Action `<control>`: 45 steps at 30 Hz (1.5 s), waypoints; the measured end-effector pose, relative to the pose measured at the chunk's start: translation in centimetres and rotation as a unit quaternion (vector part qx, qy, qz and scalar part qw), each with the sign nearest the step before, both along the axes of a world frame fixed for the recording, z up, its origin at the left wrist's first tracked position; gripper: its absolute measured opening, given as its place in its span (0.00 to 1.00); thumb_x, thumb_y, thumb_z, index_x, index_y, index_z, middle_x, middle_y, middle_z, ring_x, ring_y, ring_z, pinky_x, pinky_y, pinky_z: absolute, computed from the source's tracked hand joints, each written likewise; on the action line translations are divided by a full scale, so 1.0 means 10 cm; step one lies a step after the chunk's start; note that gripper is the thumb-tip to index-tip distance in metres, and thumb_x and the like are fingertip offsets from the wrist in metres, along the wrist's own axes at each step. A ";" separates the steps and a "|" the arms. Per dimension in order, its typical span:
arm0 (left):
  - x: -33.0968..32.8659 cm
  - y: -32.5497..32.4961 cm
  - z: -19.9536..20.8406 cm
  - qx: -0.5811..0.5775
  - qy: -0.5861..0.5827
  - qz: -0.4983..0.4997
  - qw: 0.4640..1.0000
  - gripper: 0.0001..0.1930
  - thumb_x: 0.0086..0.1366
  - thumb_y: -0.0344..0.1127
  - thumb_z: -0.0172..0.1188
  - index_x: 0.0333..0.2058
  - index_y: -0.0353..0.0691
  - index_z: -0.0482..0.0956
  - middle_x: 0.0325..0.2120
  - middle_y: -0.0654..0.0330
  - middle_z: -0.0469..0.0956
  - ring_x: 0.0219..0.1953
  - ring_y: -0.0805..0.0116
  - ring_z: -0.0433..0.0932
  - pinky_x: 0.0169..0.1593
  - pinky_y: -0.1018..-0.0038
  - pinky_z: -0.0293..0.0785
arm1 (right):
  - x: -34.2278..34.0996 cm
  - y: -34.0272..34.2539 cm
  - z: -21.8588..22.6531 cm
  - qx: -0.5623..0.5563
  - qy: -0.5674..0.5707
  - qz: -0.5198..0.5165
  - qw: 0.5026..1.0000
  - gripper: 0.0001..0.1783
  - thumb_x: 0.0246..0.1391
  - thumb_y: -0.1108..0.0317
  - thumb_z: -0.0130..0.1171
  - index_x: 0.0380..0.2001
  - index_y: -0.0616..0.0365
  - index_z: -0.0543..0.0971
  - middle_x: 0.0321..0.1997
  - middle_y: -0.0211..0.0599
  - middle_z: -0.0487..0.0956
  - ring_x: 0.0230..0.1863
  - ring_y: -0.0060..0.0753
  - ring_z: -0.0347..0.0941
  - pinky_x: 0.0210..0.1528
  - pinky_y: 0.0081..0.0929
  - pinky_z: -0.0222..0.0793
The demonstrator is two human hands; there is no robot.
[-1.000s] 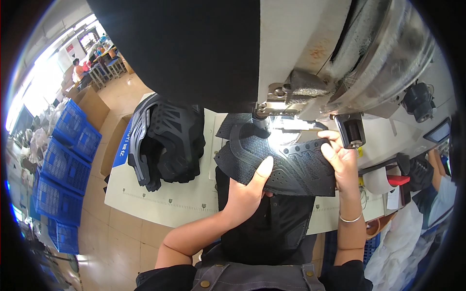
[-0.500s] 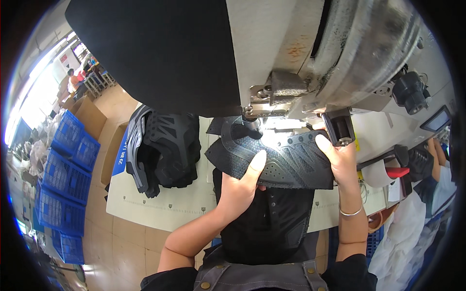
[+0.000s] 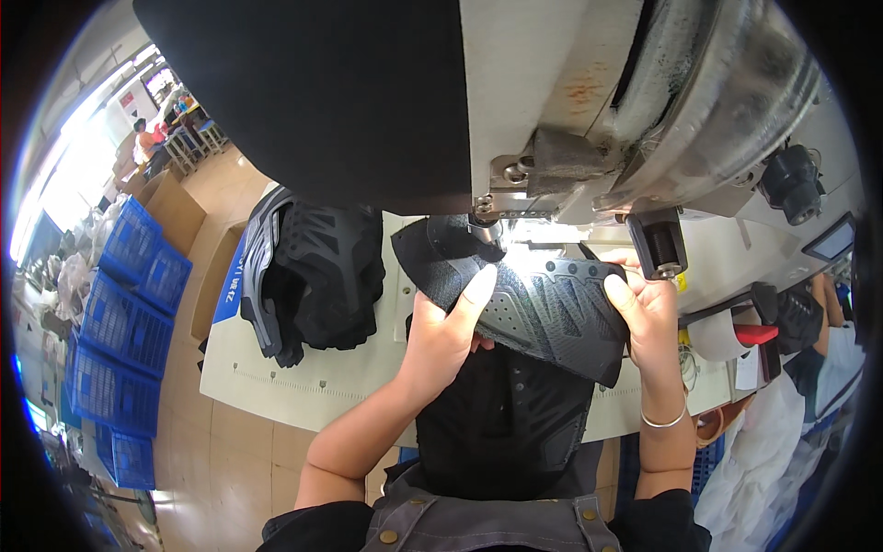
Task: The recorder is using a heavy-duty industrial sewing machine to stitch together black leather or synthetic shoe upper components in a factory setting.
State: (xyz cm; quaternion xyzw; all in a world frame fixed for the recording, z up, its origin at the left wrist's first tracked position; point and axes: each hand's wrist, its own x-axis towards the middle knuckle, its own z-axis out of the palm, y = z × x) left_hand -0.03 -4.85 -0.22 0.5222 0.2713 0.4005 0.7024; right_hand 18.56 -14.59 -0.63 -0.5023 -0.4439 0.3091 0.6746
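Observation:
A black mesh shoe upper (image 3: 538,308) with raised grey overlay lines lies under the head of a sewing machine (image 3: 570,120), lit by its lamp near the needle. My left hand (image 3: 446,331) grips the upper's left side, thumb pressed on top. My right hand (image 3: 644,308), with a thin bracelet at the wrist, holds its right edge. A second dark piece (image 3: 501,423) hangs below the upper, over my lap.
A pile of black shoe uppers (image 3: 313,271) sits on the cream worktable (image 3: 303,377) to my left. Blue plastic crates (image 3: 120,313) stand on the floor at far left. A red-and-black tool (image 3: 759,333) lies at right. People sit far back left.
My head has come closer to the machine, so everything looks larger. The upper has shifted slightly left under the needle, with both hands still holding it.

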 end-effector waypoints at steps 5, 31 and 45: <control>-0.07 -0.01 -0.07 0.018 0.051 -0.037 0.998 0.12 0.60 0.40 0.53 0.27 0.35 0.73 0.17 0.65 0.72 0.15 0.79 0.69 0.18 0.83 0.63 | -0.01 -0.04 -0.03 -0.004 0.042 0.024 0.999 0.11 0.52 0.76 0.49 0.40 0.63 0.67 0.31 0.38 0.77 0.32 0.18 0.71 0.36 0.14 0.67; -0.54 -0.11 -0.04 -0.049 0.023 -0.095 0.994 0.12 0.57 0.33 0.58 0.35 0.29 0.74 0.30 0.60 0.76 0.30 0.77 0.73 0.36 0.81 0.71 | -0.05 -0.31 0.03 -0.050 0.134 0.054 0.988 0.27 0.43 0.70 0.61 0.46 0.67 0.65 0.42 0.39 0.73 0.41 0.25 0.70 0.44 0.21 0.67; -0.40 0.18 0.02 0.029 0.039 -0.013 0.999 0.13 0.53 0.31 0.61 0.33 0.25 0.75 0.27 0.58 0.77 0.27 0.77 0.74 0.33 0.81 0.72 | -0.23 -0.24 -0.08 -0.001 0.046 -0.030 0.998 0.16 0.52 0.72 0.53 0.43 0.66 0.69 0.40 0.33 0.74 0.38 0.17 0.68 0.43 0.16 0.63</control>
